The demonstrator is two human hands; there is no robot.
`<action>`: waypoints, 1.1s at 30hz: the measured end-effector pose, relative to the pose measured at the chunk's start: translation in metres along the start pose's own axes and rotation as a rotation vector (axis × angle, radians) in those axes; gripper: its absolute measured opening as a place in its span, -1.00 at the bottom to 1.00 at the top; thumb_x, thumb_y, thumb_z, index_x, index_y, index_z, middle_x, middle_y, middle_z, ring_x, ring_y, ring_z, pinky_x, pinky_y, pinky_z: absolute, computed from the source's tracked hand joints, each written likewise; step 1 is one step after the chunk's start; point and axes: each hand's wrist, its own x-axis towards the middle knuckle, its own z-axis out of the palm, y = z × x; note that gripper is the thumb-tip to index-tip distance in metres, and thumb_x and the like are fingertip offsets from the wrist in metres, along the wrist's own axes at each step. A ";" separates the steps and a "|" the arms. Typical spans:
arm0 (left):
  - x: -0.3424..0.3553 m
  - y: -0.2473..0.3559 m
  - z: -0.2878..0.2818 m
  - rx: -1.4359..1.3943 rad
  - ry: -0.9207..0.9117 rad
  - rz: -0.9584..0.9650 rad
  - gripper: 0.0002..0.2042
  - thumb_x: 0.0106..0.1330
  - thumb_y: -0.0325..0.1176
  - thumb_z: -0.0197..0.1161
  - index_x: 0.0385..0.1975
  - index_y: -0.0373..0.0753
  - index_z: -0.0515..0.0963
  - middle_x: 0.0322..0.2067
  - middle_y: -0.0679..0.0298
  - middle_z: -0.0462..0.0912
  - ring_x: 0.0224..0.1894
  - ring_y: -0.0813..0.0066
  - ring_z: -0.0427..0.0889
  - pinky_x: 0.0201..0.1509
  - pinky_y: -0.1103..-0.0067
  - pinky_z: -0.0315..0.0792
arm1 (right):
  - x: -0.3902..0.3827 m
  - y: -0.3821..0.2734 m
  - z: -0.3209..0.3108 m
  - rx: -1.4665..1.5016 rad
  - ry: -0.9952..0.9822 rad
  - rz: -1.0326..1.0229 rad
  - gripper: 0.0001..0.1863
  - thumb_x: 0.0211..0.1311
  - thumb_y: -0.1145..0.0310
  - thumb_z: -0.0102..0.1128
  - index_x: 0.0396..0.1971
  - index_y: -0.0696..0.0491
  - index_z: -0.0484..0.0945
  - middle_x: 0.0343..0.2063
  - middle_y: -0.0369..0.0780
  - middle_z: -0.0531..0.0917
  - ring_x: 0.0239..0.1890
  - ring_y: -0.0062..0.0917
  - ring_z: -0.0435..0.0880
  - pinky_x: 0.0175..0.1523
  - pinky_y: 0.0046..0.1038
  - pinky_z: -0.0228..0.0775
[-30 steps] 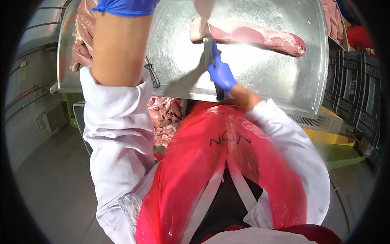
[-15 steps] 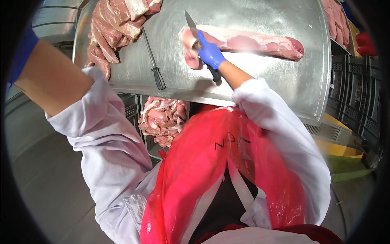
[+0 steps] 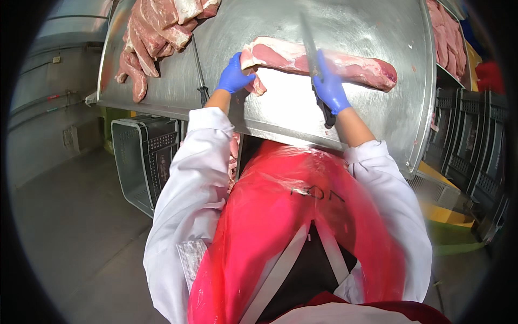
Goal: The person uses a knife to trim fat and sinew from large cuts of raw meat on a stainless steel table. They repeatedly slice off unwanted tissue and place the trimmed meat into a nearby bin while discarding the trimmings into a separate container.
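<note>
A long pork loin [image 3: 356, 67], pink with pale fat, lies crosswise on the steel table [image 3: 210, 32]. At its left end my left hand [image 3: 234, 76], in a blue glove, is closed on a loose flap of the meat [image 3: 256, 86]. The right hand [image 3: 332, 89], gloved alike, grips a knife [image 3: 309, 46] by its black handle. Its blade points away from me, over the middle of the loin, and is blurred by motion; I cannot tell whether it touches the meat. A sharpening steel [image 3: 198, 67] rests left of my left hand.
Several cuts of meat [image 3: 156, 32] are heaped at the table's far left. Below the front edge stands a grey crate [image 3: 129, 162], beside partly hidden meat trimmings [image 3: 233, 156]. More meat [image 3: 447, 38] and dark stacked crates [image 3: 469, 119] are at the right.
My left hand has come from the far left to the loin's left end. My right hand, with the knife, has moved right along the loin. The flap at the left end has changed shape.
</note>
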 end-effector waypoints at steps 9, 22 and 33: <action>-0.011 0.018 -0.031 0.139 0.001 -0.157 -0.59 0.25 -0.21 0.30 0.00 -0.23 0.36 -0.25 -0.18 0.69 -0.17 -0.27 0.67 -0.10 0.06 0.52 | 0.116 -0.082 0.094 -0.090 -0.391 0.070 -0.25 0.44 0.29 -0.04 0.56 -0.29 -0.05 -0.31 0.14 0.69 -0.22 0.02 0.70 -0.02 -0.11 0.52; -0.003 -0.080 -0.042 0.138 -0.002 -0.234 -0.80 0.32 -0.31 0.15 -0.14 -0.22 0.54 -0.18 -0.10 0.71 -0.11 -0.17 0.70 -0.02 0.15 0.54 | -0.002 -0.127 0.000 -0.476 -0.912 0.249 -0.16 0.35 0.42 0.00 0.56 -0.40 -0.09 -0.22 0.12 0.70 -0.26 0.01 0.72 -0.10 -0.05 0.53; -0.135 -0.102 -0.167 -0.085 0.077 -0.250 -0.66 0.26 -0.12 0.37 -0.29 -0.29 0.48 -0.38 -0.05 0.57 -0.36 -0.07 0.58 -0.24 0.26 0.46 | -0.068 -0.104 -0.049 -0.199 -0.600 0.480 -0.20 0.44 0.34 0.05 0.58 -0.33 -0.08 -0.37 -0.05 0.75 -0.55 -0.33 0.70 -0.30 -0.31 0.53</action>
